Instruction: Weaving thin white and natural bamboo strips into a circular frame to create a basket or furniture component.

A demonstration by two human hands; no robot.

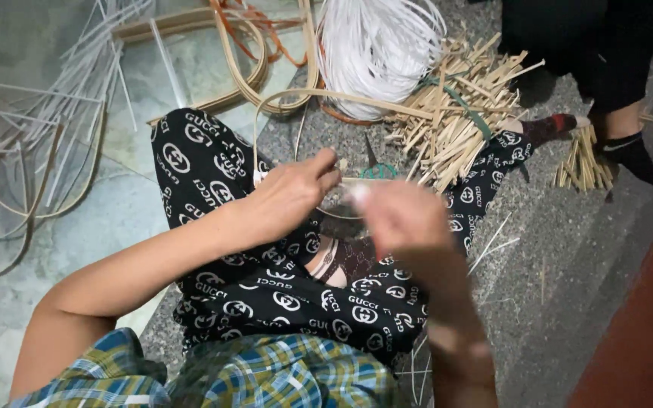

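Stone floor below; left hand point(289, 198) pinches bamboo strip point(296, 94), right hand point(402, 219) blurred.

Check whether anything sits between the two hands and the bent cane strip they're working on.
Nothing visible does. The left hand is already pinching the cane strip at its end, and the blurred right hand is right beside it above the lap.

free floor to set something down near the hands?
Bare speckled stone right of the patterned leg, short of the red strip. Pale floor left of that leg is partly free. Ahead is crowded: white strip coil, stick bundle.
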